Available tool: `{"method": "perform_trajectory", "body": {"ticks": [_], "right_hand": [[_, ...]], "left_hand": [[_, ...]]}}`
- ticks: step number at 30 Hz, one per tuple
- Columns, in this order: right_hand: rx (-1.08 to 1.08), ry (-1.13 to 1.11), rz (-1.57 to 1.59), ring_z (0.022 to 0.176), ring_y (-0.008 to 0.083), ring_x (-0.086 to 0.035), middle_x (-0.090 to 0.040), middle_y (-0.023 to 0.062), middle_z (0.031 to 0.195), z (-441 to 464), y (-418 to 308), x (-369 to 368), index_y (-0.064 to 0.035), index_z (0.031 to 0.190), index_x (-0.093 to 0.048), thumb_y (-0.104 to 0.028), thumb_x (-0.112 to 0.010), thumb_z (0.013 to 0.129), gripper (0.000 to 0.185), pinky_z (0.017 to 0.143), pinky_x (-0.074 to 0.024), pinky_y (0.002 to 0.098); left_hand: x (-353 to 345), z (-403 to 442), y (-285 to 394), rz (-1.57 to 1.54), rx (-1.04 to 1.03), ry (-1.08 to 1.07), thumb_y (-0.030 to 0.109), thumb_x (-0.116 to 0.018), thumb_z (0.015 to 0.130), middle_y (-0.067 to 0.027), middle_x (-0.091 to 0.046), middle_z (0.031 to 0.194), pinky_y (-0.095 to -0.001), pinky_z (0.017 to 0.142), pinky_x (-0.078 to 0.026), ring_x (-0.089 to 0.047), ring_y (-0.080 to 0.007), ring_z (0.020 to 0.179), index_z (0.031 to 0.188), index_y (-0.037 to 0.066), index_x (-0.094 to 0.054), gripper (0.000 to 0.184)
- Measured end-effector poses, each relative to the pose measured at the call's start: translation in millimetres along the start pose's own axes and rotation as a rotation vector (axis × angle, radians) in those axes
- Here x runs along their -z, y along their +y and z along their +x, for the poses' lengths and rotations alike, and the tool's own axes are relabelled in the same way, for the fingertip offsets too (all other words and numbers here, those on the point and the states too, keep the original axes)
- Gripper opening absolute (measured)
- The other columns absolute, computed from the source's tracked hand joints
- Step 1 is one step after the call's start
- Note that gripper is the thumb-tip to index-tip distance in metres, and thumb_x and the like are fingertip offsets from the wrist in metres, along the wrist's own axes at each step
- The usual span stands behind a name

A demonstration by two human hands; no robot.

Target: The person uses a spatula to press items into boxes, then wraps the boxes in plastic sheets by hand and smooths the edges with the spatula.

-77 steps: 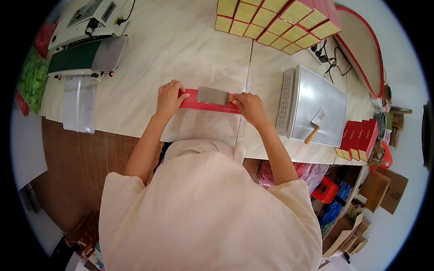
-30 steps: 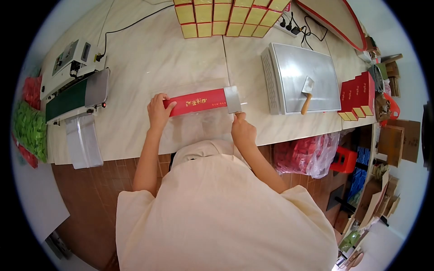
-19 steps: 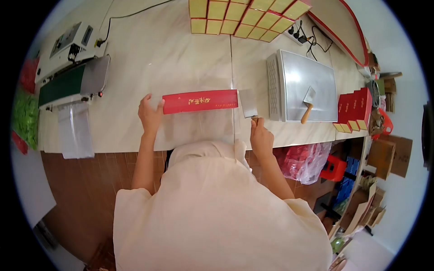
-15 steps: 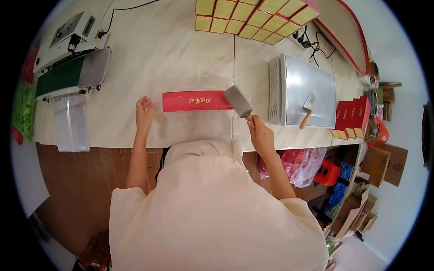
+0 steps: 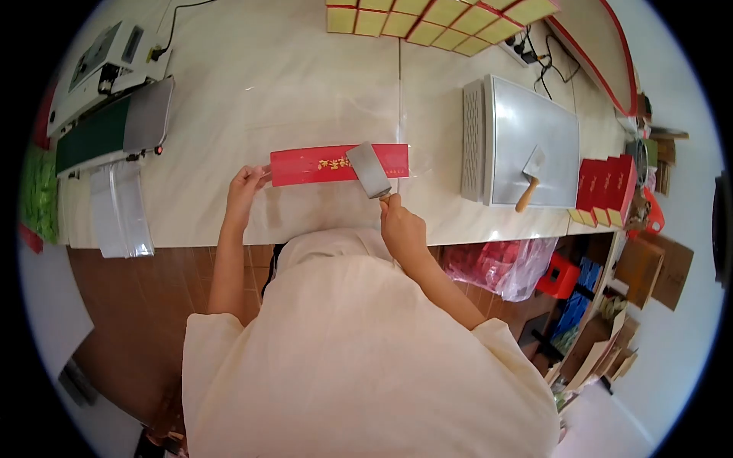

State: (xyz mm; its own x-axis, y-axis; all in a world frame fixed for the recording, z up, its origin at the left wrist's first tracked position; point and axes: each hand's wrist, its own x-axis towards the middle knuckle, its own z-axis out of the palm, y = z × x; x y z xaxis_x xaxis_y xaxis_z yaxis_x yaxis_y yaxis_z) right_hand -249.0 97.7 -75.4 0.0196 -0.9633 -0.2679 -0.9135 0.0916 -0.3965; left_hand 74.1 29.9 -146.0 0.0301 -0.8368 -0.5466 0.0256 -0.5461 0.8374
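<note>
A long red box (image 5: 301,166) with gold lettering lies on the table in front of me, with clear film around it. My right hand (image 5: 404,229) is closed around the handle of a scraper (image 5: 369,171), whose wide metal blade lies over the right half of the box. At the box's left end, my left hand (image 5: 246,185) is closed in a pinch on what looks like the loose clear film (image 5: 265,175). A second scraper (image 5: 532,174) with a wooden handle rests on a metal-topped machine (image 5: 527,114) to the right.
A machine with a green belt (image 5: 99,137) stands at left, clear plastic bags (image 5: 122,214) hanging beside it. Stacked yellow-ended boxes (image 5: 443,15) line the back. Several red boxes (image 5: 607,187) sit far right, and black cables (image 5: 542,65) run behind the metal-topped machine.
My right hand has moved left, carrying the scraper from the box's right end further over its top. My left hand has come closer to the box's left end, and its fingers have closed there.
</note>
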Motion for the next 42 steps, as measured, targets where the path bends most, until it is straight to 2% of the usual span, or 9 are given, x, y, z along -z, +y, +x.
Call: {"method": "perform_trajectory", "body": {"ticks": [4, 14, 20, 23, 26, 29, 33, 35, 42], "right_hand": [[-0.152, 0.041, -0.146, 0.054, 0.0339, -0.065, -0.063, 0.0142, 0.060, 0, 1, -2, -0.0042, 0.093, -0.046, -0.027, -0.049, 0.099, 0.024, 0.050, -0.0529, 0.0421], [-0.248, 0.059, -0.146, 0.057, 0.0359, -0.066, -0.064, 0.0167, 0.062, -6, 27, 10, -0.0030, 0.094, -0.046, -0.028, -0.046, 0.101, 0.026, 0.052, -0.0521, 0.0453], [-0.124, 0.072, -0.021, 0.063, 0.0387, -0.065, -0.065, 0.0181, 0.068, -6, 27, 29, -0.0036, 0.102, -0.048, -0.025, -0.048, 0.100, 0.021, 0.056, -0.0506, 0.0472], [0.229, 0.028, 0.208, 0.070, 0.0345, -0.065, -0.068, 0.0104, 0.081, 15, 12, 31, -0.0096, 0.103, -0.055, -0.025, -0.055, 0.097, 0.016, 0.059, -0.0501, 0.0440], [0.574, -0.048, 0.262, 0.069, 0.0314, -0.065, -0.067, 0.0083, 0.079, 50, -17, 23, -0.0096, 0.097, -0.057, -0.025, -0.058, 0.095, 0.016, 0.056, -0.0495, 0.0417], [0.766, -0.127, 0.180, 0.068, 0.0275, -0.065, -0.066, 0.0067, 0.077, 81, -33, 8, -0.0099, 0.093, -0.058, -0.026, -0.060, 0.093, 0.016, 0.053, -0.0480, 0.0399], [0.804, -0.122, 0.045, 0.066, 0.0263, -0.064, -0.066, 0.0061, 0.077, 111, -41, 4, -0.0101, 0.090, -0.059, -0.027, -0.061, 0.093, 0.018, 0.051, -0.0469, 0.0394], [0.798, -0.147, 0.008, 0.065, 0.0266, -0.064, -0.067, 0.0061, 0.076, 119, -42, 3, -0.0108, 0.091, -0.059, -0.030, -0.061, 0.093, 0.019, 0.051, -0.0469, 0.0391], [0.756, -0.123, -0.007, 0.065, 0.0275, -0.064, -0.067, 0.0067, 0.075, 132, -47, 12, -0.0113, 0.091, -0.059, -0.028, -0.060, 0.093, 0.017, 0.053, -0.0474, 0.0402]], "left_hand": [[-3, -4, 8, -0.017, -0.007, -0.005, 0.032, -0.054, 0.100, -0.0101, -0.067, 0.118, -0.0313, 0.092, -0.042, -0.064, -0.0140, 0.100, 0.083, 0.014, -0.051, 0.025], [-4, -5, 0, -0.048, -0.051, 0.003, 0.034, -0.053, 0.100, -0.0115, -0.066, 0.118, -0.0333, 0.099, -0.042, -0.064, -0.0171, 0.104, 0.087, 0.013, -0.053, 0.025], [-6, -8, 1, -0.059, -0.055, 0.067, 0.037, -0.051, 0.101, -0.0123, -0.067, 0.117, -0.0346, 0.100, -0.042, -0.063, -0.0201, 0.107, 0.094, 0.008, -0.056, 0.030], [-3, -2, -6, -0.092, -0.041, 0.012, 0.038, -0.050, 0.101, -0.0120, -0.068, 0.116, -0.0349, 0.098, -0.044, -0.064, -0.0199, 0.106, 0.094, 0.009, -0.057, 0.030], [-3, 1, -13, -0.097, -0.033, 0.029, 0.037, -0.049, 0.102, -0.0113, -0.068, 0.116, -0.0345, 0.097, -0.044, -0.065, -0.0195, 0.103, 0.094, 0.010, -0.057, 0.030], [-2, 0, -11, -0.131, -0.049, 0.029, 0.037, -0.048, 0.102, -0.0094, -0.069, 0.111, -0.0327, 0.096, -0.044, -0.065, -0.0176, 0.098, 0.096, 0.009, -0.058, 0.030], [0, 3, -14, -0.100, -0.024, 0.051, 0.036, -0.049, 0.102, -0.0071, -0.069, 0.105, -0.0302, 0.094, -0.045, -0.064, -0.0155, 0.094, 0.096, 0.008, -0.059, 0.030], [-2, 0, -11, -0.091, -0.048, 0.071, 0.034, -0.050, 0.102, -0.0052, -0.067, 0.093, -0.0276, 0.087, -0.048, -0.065, -0.0150, 0.092, 0.091, 0.005, -0.057, 0.032], [1, 2, -10, -0.046, -0.030, 0.039, 0.038, -0.048, 0.102, -0.0074, -0.068, 0.100, -0.0282, 0.090, -0.047, -0.065, -0.0153, 0.092, 0.093, 0.005, -0.058, 0.035]]}}
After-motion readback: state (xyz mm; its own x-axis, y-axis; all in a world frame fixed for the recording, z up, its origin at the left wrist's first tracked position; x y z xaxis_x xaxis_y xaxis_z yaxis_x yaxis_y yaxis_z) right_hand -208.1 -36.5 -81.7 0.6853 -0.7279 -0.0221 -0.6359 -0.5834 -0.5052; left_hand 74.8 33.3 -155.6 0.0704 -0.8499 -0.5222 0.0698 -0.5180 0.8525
